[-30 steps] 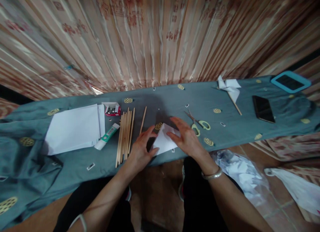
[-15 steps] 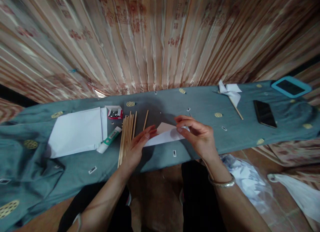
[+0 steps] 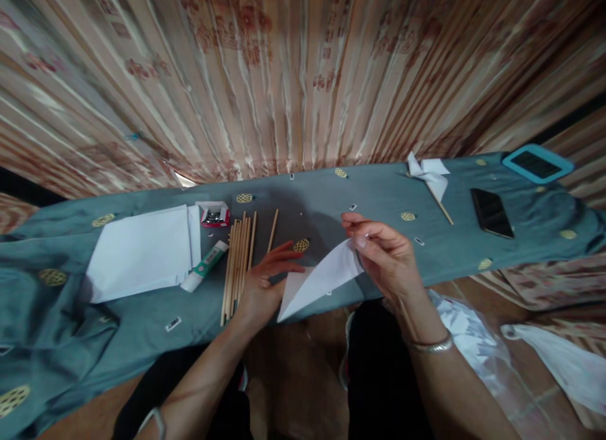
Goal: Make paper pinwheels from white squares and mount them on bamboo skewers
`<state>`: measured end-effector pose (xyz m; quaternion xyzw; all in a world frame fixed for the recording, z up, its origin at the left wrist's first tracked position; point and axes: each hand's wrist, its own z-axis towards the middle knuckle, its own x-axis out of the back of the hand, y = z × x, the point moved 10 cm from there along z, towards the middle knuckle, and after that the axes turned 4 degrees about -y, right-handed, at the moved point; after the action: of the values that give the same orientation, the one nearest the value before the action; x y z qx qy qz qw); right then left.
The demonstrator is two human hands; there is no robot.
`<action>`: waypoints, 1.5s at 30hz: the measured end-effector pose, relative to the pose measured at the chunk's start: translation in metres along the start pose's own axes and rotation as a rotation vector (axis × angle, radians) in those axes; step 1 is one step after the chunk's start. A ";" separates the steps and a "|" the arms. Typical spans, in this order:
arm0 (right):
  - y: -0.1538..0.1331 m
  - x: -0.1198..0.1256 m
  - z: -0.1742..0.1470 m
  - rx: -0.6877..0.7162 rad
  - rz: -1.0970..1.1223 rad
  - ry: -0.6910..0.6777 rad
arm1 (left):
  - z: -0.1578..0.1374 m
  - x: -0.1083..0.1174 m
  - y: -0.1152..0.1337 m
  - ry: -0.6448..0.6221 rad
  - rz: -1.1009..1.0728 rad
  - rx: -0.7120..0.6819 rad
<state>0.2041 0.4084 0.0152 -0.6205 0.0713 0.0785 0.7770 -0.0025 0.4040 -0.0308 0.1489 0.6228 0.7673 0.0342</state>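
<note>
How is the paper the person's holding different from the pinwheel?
The held paper is pinched by the right hand; the pinwheel lies on the cloth. The pinwheel is on a wooden stick; the held paper has none. Both are white.

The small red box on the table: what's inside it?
Inside the small red box are small, shiny, metallic-looking pieces, too tiny to identify. Anything beneath the top ones is covered, as is the bottom under them.
</note>
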 end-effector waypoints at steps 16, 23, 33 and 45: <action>0.014 0.006 -0.057 0.186 -1.363 -0.423 | -0.054 -0.048 0.030 -0.307 0.816 -0.470; 0.026 -0.022 -0.078 0.236 -1.576 -0.471 | -0.051 -0.069 0.002 -0.486 0.904 -0.260; 0.027 -0.033 -0.093 0.307 -1.550 -0.588 | -0.050 -0.078 -0.010 -0.535 1.018 -0.312; 0.042 -0.003 -0.065 0.061 -1.017 -0.579 | -0.045 -0.048 0.008 -0.407 0.741 -0.251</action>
<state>0.1912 0.3538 -0.0383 -0.5072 -0.4485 -0.1400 0.7225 0.0318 0.3479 -0.0402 0.5047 0.4098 0.7527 -0.1035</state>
